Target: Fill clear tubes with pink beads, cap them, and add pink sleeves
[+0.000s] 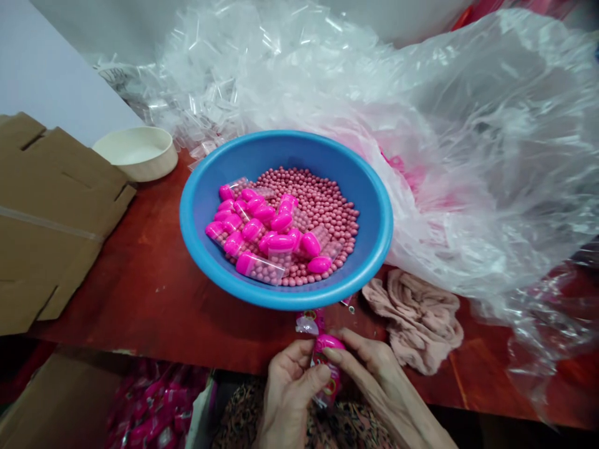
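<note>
Near the table's front edge, my left hand (291, 381) and my right hand (369, 368) are closed together around one small candy tube (329, 342). Its pink rounded cap points up between my fingers, and a pink printed label or wrapper covers the part below. My left thumb presses on the front while my right fingers touch the cap and side; its lower end is partly hidden. Just beyond lies a pink printed label strip (311, 319). Behind it, a blue basin (286, 299) holds loose pink candy balls (309, 187) and several clear, pink-capped tubes (253, 229).
A crumpled beige cloth (416, 318) lies to the right. Clear plastic bags (468, 112) and a heap of clear tubes (206, 93) fill the back. At left stand a cardboard box (56, 218) and a white bowl (154, 163). Below the table sit several pink packed pieces (152, 405).
</note>
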Action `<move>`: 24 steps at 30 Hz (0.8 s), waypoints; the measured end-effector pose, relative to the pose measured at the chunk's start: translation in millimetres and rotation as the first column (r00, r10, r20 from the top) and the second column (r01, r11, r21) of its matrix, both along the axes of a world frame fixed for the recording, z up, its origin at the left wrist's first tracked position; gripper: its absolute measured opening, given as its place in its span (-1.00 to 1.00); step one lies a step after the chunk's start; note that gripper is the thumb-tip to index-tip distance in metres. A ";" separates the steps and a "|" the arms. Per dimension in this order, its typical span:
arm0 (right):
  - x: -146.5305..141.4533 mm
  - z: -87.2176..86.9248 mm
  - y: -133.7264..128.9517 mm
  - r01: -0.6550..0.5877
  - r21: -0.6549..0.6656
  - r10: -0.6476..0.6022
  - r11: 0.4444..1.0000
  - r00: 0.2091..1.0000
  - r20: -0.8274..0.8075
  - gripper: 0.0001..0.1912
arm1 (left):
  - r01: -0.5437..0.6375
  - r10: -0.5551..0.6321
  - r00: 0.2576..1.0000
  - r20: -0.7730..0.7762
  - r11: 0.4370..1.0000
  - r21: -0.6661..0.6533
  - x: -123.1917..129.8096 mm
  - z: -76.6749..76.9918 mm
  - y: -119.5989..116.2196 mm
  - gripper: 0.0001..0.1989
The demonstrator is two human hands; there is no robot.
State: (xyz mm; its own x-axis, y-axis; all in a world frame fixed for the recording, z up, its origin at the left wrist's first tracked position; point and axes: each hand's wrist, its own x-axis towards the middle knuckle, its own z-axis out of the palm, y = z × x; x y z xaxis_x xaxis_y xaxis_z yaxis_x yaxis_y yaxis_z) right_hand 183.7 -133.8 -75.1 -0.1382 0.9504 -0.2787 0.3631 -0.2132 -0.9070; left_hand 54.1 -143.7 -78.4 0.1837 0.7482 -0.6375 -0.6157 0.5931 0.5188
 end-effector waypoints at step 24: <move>4.2 11.6 9.0 -0.038 -0.158 -0.014 0.987 0.948 -0.318 -0.76 | -0.012 0.022 0.994 -0.107 0.996 0.093 -8.1 -6.0 4.3 -0.81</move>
